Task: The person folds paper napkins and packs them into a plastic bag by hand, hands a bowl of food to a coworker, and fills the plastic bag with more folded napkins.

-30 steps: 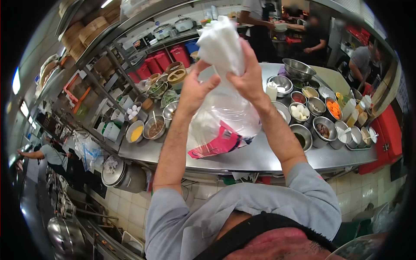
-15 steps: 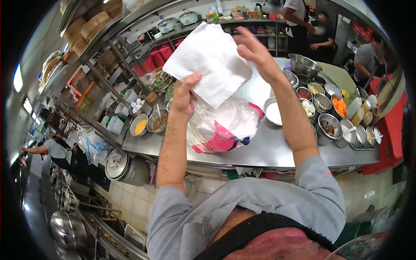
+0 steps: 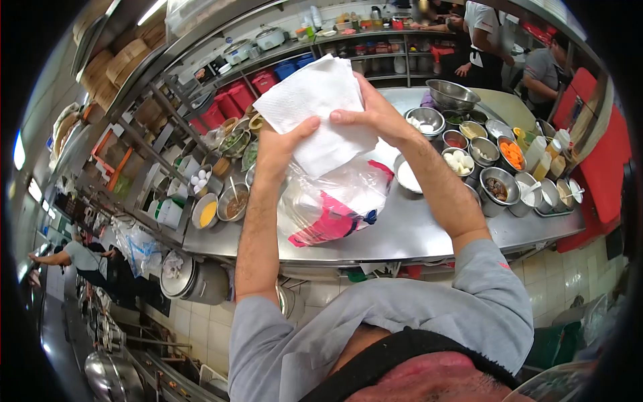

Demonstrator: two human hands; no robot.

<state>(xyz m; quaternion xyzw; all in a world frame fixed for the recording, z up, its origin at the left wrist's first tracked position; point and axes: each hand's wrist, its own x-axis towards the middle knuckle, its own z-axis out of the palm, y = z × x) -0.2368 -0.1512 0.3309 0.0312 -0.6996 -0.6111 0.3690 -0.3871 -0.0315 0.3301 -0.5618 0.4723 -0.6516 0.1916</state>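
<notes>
A stack of white paper towels (image 3: 318,94) is held up over the steel table, one corner pointing down. My left hand (image 3: 281,144) grips its lower left edge, thumb on top. On the right side my right hand (image 3: 375,115) clasps it too, thumb lying across the face and the fingers behind the sheets. Just below lies a clear plastic package with pink printing (image 3: 335,208), with white contents showing through. Its upper end is hidden by the towels.
Metal bowls of ingredients stand right, including carrots (image 3: 511,155) and white pieces (image 3: 458,162). Left are a yellow-filled bowl (image 3: 206,213), a brown-sauce bowl (image 3: 234,203) and eggs (image 3: 199,179). A large colander (image 3: 453,95) sits at the back. Other people stand beyond the table and far left.
My right hand, raised apart from the towels before, has come in and closed on their right side. The left hand keeps its hold. The camera view has shifted slightly.
</notes>
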